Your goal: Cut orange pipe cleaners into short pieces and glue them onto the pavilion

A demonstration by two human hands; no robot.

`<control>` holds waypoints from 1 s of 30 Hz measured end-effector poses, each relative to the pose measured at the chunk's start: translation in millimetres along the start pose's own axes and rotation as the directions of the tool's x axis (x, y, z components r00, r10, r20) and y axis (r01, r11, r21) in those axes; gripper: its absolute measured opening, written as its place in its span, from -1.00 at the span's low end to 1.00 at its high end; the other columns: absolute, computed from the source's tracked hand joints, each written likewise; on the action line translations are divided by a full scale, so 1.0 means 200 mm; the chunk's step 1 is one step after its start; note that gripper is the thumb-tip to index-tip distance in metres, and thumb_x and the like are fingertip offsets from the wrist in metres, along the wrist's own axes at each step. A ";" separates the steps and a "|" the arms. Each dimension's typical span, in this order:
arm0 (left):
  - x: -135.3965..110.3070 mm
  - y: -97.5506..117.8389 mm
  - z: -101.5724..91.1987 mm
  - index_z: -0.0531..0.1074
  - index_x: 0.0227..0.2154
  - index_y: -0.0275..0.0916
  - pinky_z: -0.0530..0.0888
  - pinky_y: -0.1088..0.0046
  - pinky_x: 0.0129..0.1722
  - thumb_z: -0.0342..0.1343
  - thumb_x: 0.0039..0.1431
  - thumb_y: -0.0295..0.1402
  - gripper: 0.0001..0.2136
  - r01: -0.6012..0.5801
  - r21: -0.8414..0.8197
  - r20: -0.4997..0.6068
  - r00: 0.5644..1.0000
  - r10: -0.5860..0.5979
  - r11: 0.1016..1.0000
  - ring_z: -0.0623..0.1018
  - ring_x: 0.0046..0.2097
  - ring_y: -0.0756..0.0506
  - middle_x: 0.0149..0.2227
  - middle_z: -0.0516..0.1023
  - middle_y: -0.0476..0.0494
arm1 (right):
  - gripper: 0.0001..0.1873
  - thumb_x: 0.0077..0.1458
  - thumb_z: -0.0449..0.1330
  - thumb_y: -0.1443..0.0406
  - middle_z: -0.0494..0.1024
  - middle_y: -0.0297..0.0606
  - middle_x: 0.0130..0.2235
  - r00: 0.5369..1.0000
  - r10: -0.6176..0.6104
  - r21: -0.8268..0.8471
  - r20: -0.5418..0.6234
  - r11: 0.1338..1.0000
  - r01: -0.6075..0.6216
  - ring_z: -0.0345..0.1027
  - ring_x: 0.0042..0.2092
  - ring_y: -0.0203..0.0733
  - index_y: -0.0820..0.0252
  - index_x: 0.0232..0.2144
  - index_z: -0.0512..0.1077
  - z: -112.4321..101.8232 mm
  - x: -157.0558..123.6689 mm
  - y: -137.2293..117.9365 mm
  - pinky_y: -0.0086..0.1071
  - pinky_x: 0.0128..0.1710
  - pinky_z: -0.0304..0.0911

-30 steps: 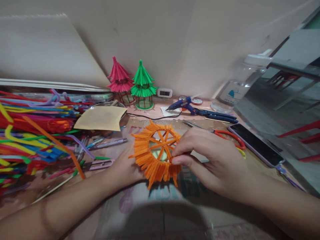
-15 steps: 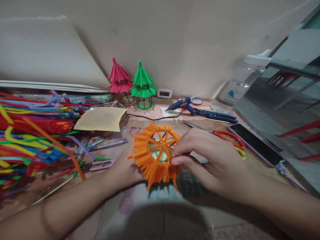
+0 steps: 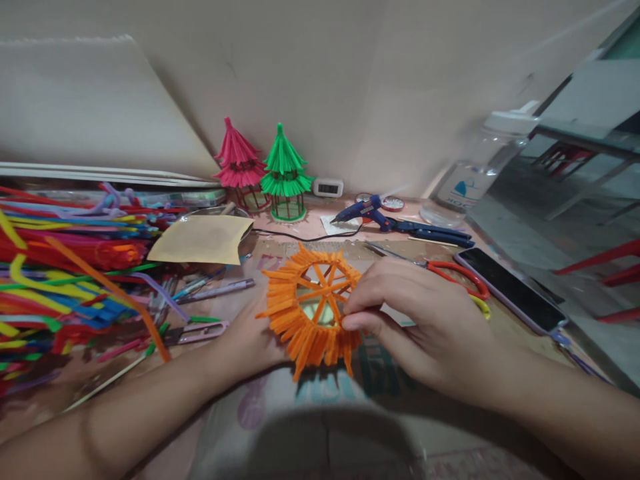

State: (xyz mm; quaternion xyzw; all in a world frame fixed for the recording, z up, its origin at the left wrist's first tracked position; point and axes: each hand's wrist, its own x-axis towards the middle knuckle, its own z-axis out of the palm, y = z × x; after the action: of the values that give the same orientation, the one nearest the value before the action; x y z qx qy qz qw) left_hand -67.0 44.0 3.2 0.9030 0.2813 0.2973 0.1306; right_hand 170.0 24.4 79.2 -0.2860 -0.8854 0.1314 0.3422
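In the middle of the head view is an orange pipe-cleaner roof ring [image 3: 295, 327], with short strips fanned round its edge and spokes crossing its open centre. Behind and under its left side reaches my left hand [image 3: 257, 327]; its fingers are hidden by the orange strips, and it supports the piece. My right hand [image 3: 415, 320] pinches the ring's right inner edge between thumb and forefinger. Farther back stand a pink pipe-cleaner hut [image 3: 239, 160] and a green one with a pointed roof, the green hut [image 3: 285, 173].
Pipe cleaners [image 3: 75, 253] lie heaped at the left beside a yellow paper [image 3: 203, 239]. Behind the ring are a blue glue gun [image 3: 367, 212], dark blue pliers [image 3: 435, 232] and a small clock [image 3: 329, 188]. Red-handled scissors [image 3: 457, 270], a phone [image 3: 510, 290] and a bottle [image 3: 475, 167] are at the right.
Both hands and the orange ring stay almost exactly where they were. The view has shifted only very slightly.
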 end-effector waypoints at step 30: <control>-0.02 -0.01 0.01 0.52 -0.01 -0.13 0.49 0.17 0.14 0.05 0.39 -0.17 -0.74 -0.039 0.004 -0.012 0.999 0.039 0.999 0.59 0.04 -0.22 -0.09 0.66 -0.15 | -0.89 0.30 0.18 0.38 0.59 -0.26 -0.34 0.999 -0.036 0.054 -0.020 0.998 0.037 0.43 -0.29 -0.21 0.17 -0.31 0.45 0.03 0.00 0.01 -0.35 -0.23 0.32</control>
State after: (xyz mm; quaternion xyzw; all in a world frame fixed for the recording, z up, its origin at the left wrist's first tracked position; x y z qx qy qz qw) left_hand -69.6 44.0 -0.4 0.9068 0.2648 0.3047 0.1212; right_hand 166.1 25.6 75.0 -0.2616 -0.8832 0.1465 0.3607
